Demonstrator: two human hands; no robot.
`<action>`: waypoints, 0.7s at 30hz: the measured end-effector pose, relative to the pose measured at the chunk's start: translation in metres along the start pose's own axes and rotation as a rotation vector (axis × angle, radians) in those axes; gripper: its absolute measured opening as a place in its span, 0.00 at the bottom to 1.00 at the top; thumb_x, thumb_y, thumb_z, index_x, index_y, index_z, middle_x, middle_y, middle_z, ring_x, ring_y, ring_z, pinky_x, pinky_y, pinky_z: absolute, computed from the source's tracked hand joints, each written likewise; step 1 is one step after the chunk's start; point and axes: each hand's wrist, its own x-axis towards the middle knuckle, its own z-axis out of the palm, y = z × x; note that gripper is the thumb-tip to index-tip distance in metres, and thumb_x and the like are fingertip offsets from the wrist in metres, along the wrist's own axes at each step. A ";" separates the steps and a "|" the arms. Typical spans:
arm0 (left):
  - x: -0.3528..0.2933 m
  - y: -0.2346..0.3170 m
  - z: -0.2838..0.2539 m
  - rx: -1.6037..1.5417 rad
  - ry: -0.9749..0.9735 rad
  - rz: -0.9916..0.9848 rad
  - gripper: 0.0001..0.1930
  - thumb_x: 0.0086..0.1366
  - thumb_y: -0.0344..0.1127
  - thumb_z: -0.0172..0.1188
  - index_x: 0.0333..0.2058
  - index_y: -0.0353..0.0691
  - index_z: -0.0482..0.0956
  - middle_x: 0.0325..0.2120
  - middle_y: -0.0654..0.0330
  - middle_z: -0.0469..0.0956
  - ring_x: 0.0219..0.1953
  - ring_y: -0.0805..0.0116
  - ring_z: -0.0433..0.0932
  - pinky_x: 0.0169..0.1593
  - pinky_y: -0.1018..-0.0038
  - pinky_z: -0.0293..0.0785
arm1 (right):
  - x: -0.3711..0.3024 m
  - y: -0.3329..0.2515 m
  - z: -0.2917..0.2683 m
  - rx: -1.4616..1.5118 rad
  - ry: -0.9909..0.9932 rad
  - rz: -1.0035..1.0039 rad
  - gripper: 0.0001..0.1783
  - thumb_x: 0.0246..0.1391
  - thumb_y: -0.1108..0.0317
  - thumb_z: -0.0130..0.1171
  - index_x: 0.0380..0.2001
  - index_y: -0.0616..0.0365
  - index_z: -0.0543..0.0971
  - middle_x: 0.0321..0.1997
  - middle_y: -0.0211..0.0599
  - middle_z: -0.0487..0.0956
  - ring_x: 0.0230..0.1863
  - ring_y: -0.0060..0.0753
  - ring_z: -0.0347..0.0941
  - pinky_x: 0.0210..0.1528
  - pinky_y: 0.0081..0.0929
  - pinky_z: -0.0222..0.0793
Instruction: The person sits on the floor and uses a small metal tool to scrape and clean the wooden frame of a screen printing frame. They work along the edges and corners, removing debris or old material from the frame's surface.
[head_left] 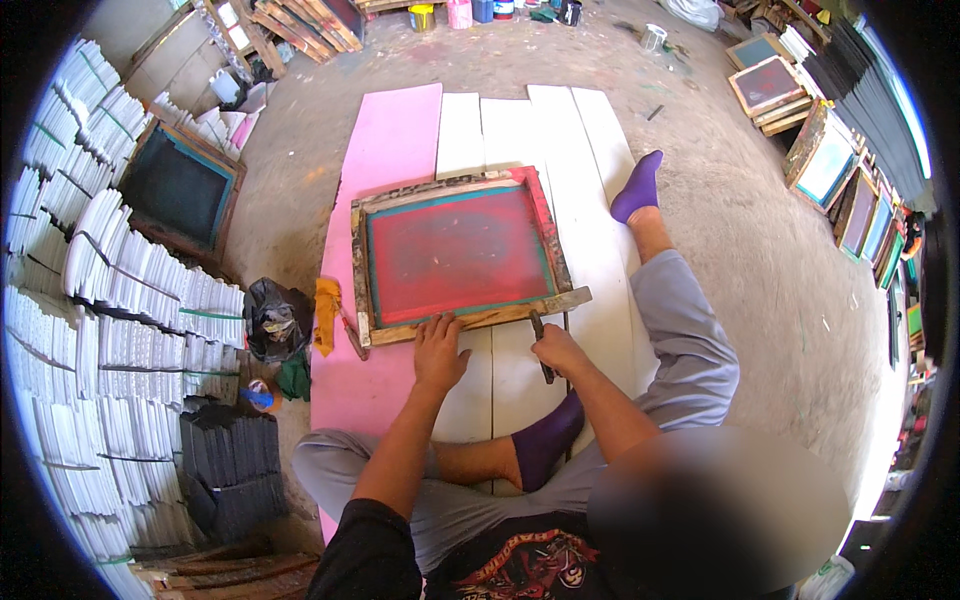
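A screen-printing frame (450,250) lies flat in front of me, with red mesh, a teal inner border and worn wooden bars. My left hand (440,350) rests on its near wooden bar, fingers laid out over the wood. My right hand (562,352) is closed around a dark, narrow hand tool (547,372), whose upper end is close to the near bar. The tool's exact kind cannot be made out. Near the right corner, the end of a wooden bar (569,299) juts out past the frame's side.
Pink board (375,385) and white boards (470,380) lie beneath the frame. A yellow-brown cloth (327,315) and a black plastic bag (277,318) are at the left. Strapped white stacks (130,345) and a dark screen frame (180,190) stand beyond. More frames (825,160) lean at the right.
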 end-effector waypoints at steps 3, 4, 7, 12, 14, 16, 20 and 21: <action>-0.002 -0.001 0.002 -0.017 0.033 0.002 0.33 0.55 0.39 0.76 0.59 0.46 0.73 0.65 0.56 0.71 0.71 0.51 0.63 0.74 0.49 0.55 | 0.000 -0.005 0.000 -0.017 -0.021 0.019 0.21 0.52 0.66 0.54 0.41 0.77 0.78 0.40 0.71 0.82 0.46 0.68 0.82 0.49 0.55 0.77; -0.003 -0.001 0.003 -0.014 0.030 0.004 0.33 0.56 0.40 0.75 0.60 0.46 0.73 0.66 0.56 0.71 0.71 0.50 0.63 0.74 0.49 0.55 | 0.001 -0.007 -0.001 -0.021 -0.031 0.026 0.21 0.52 0.67 0.54 0.41 0.78 0.78 0.39 0.71 0.82 0.45 0.68 0.82 0.48 0.55 0.77; -0.003 -0.002 0.006 -0.024 0.039 0.015 0.33 0.57 0.41 0.74 0.61 0.46 0.73 0.66 0.55 0.70 0.71 0.50 0.63 0.74 0.48 0.55 | 0.009 -0.005 0.002 -0.007 -0.047 0.038 0.19 0.51 0.67 0.54 0.37 0.78 0.79 0.35 0.70 0.82 0.40 0.68 0.83 0.41 0.56 0.79; -0.004 -0.002 0.004 -0.076 0.054 0.013 0.32 0.55 0.39 0.75 0.59 0.46 0.75 0.66 0.55 0.71 0.72 0.50 0.63 0.74 0.49 0.55 | 0.014 -0.006 0.002 0.106 -0.101 0.119 0.16 0.51 0.69 0.53 0.29 0.76 0.80 0.29 0.67 0.83 0.32 0.63 0.85 0.34 0.55 0.80; -0.005 -0.003 0.007 -0.084 0.077 0.021 0.33 0.54 0.39 0.76 0.59 0.46 0.75 0.65 0.55 0.71 0.71 0.50 0.63 0.74 0.49 0.55 | 0.013 -0.008 0.000 0.075 -0.083 0.089 0.15 0.51 0.70 0.53 0.28 0.75 0.80 0.27 0.65 0.83 0.28 0.59 0.84 0.31 0.53 0.80; -0.004 0.000 0.006 -0.070 0.098 0.023 0.32 0.53 0.37 0.76 0.57 0.45 0.75 0.65 0.55 0.72 0.71 0.51 0.64 0.73 0.50 0.55 | 0.013 -0.008 -0.001 0.014 -0.033 0.044 0.14 0.51 0.70 0.52 0.27 0.74 0.80 0.26 0.62 0.83 0.25 0.56 0.84 0.29 0.51 0.80; -0.004 0.002 0.004 -0.060 0.091 0.008 0.32 0.53 0.37 0.76 0.56 0.44 0.75 0.65 0.56 0.72 0.71 0.51 0.64 0.73 0.51 0.55 | 0.002 -0.024 -0.007 0.072 -0.029 0.098 0.14 0.53 0.70 0.52 0.29 0.73 0.81 0.28 0.62 0.83 0.27 0.55 0.85 0.31 0.52 0.81; -0.005 0.001 0.004 -0.065 0.094 0.007 0.32 0.53 0.37 0.76 0.57 0.44 0.75 0.65 0.56 0.72 0.71 0.51 0.64 0.73 0.51 0.55 | -0.004 -0.030 -0.010 0.124 -0.045 0.134 0.15 0.53 0.69 0.52 0.31 0.73 0.80 0.30 0.64 0.84 0.30 0.57 0.85 0.34 0.53 0.81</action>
